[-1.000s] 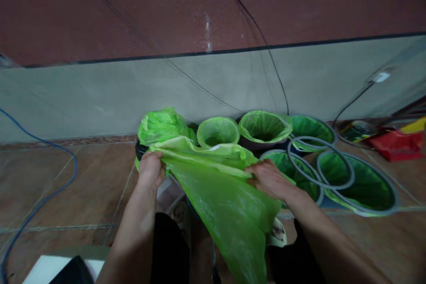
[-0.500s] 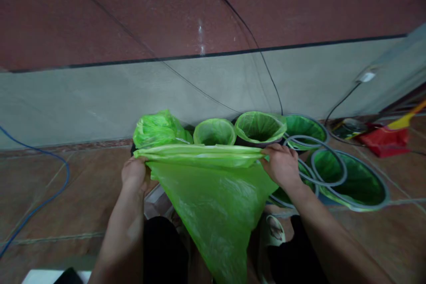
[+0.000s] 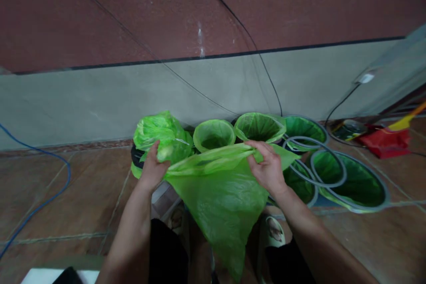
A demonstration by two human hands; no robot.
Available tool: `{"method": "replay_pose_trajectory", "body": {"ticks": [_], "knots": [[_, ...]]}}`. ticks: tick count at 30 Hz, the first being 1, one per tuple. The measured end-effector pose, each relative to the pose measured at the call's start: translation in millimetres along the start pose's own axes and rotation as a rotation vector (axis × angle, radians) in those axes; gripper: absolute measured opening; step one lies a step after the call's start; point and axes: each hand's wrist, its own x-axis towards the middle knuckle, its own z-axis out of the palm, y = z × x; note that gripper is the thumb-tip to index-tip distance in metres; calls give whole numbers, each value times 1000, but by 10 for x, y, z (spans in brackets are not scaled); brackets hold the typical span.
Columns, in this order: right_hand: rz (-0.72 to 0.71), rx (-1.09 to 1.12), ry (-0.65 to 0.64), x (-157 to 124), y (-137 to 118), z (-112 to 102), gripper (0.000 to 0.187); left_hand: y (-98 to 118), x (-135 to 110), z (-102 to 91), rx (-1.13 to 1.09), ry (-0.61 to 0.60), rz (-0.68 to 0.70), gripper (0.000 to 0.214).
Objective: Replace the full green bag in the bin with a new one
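I hold a bright green plastic bag (image 3: 219, 191) by its top edge, its body hanging down between my knees. My left hand (image 3: 153, 169) pinches the left end of the edge. My right hand (image 3: 267, 166) grips the right end, fingers curled into the plastic. The rim sags slightly between the two hands. Just behind it stand several small bins lined with green bags: one with a bunched-up bag (image 3: 159, 135) at the left, then two open-mouthed bins (image 3: 214, 134) (image 3: 259, 126).
More green-lined bins with grey rings (image 3: 349, 179) stand at the right on the tiled floor. A grey and maroon wall (image 3: 100, 93) runs behind. Black cables hang on it. A blue cable (image 3: 36, 204) lies at the left, a red dustpan (image 3: 384, 142) at the far right.
The bag's top edge was pulled taut between my spread hands half a second ago; now both hands have come closer together and the rim has gone slack and lifted slightly.
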Motion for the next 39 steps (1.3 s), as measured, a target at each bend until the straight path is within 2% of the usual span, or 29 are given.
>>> {"method": "replay_pose_trajectory", "body": {"ticks": [2, 5, 8, 10, 12, 14, 17, 20, 23, 25, 27, 30, 33, 35, 39], "knots": [[-76, -1, -29, -46, -108, 67, 40, 260, -147, 215, -113, -73, 44, 69], [-169, 34, -116, -142, -259, 172, 44, 570, -393, 543, -214, -288, 183, 59], [-204, 68, -207, -229, -368, 256, 46, 686, -577, 761, -223, -525, 249, 52], [-190, 98, -254, -248, -398, 280, 48, 676, -631, 823, -225, -590, 234, 43], [-160, 99, -298, -233, -379, 273, 51, 627, -620, 825, -225, -543, 203, 35], [-127, 44, -342, -198, -300, 235, 60, 558, -550, 777, -207, -418, 178, 31], [-54, -117, -409, -152, -85, 125, 77, 461, -392, 630, -187, -233, 157, 27], [60, -247, -488, -126, 169, -46, 78, 419, -270, 452, -230, -159, 125, 20], [228, -204, -629, -97, 367, -244, 69, 438, -227, 322, -325, -126, 72, 13], [343, -61, -728, -72, 454, -353, 52, 465, -223, 276, -414, -104, 22, 9], [436, 110, -772, -45, 513, -425, 38, 487, -220, 248, -527, -69, -52, 5], [578, 257, -663, -9, 572, -471, 32, 488, -199, 204, -677, -13, -163, 11], [676, 262, -414, 22, 623, -481, 33, 436, -158, 145, -726, 50, -168, 15], [673, 244, -258, 38, 654, -474, 34, 384, -127, 115, -691, 94, -128, 13], [621, 187, -38, 56, 706, -420, 33, 297, -75, 116, -602, 157, -61, 7]]}}
